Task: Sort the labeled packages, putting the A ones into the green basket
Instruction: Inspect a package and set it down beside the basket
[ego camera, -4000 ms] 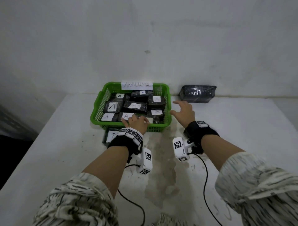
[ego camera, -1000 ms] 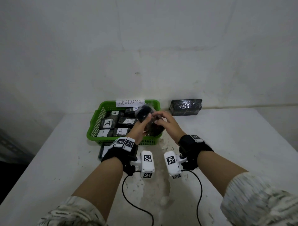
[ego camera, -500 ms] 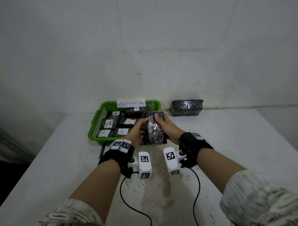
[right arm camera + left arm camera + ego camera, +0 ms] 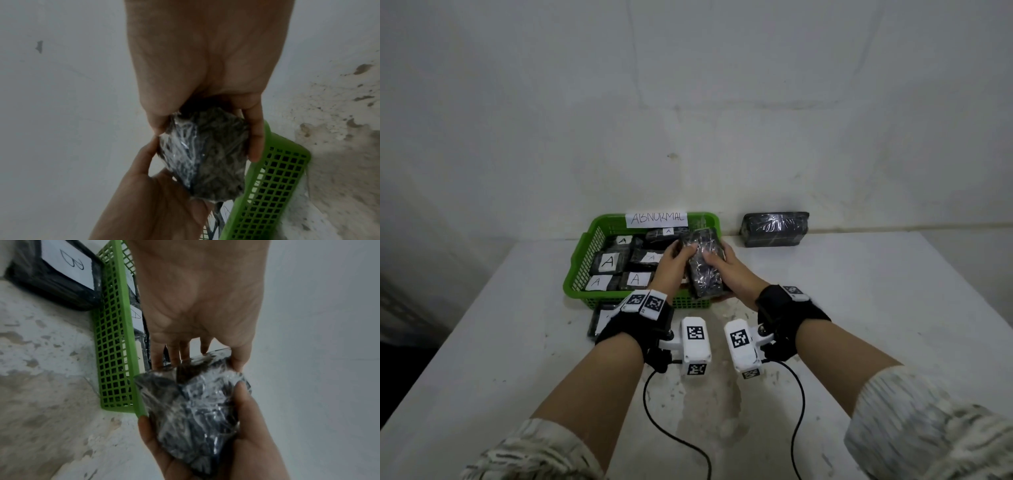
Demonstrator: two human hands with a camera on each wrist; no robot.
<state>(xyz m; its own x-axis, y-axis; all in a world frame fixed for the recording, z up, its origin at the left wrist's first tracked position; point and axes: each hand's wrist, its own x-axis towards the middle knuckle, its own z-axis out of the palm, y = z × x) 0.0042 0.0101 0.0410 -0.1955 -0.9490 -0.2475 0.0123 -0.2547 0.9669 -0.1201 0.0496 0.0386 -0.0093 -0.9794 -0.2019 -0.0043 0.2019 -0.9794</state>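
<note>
Both hands' fingers (image 4: 690,249) grip a wrapped package (image 4: 705,270), label hidden; next flip it, then maybe the green basket (image 4: 580,255) just beyond.

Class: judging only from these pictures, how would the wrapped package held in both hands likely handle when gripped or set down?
The package is wrapped in shiny, crinkled film, so probably slippery. Its blocky shape suggests it is stiff and unlikely to roll. Left hand and right hand both grip it; weight unclear.

Both forearms extend forward, converging at the hands. The left grip (image 4: 671,262) has fingers curled over the far left edge of a wrapped package (image 4: 705,270). The right grip (image 4: 726,270) cradles the package from the right, thumb on top. Each wrist carries a black strap.
</note>
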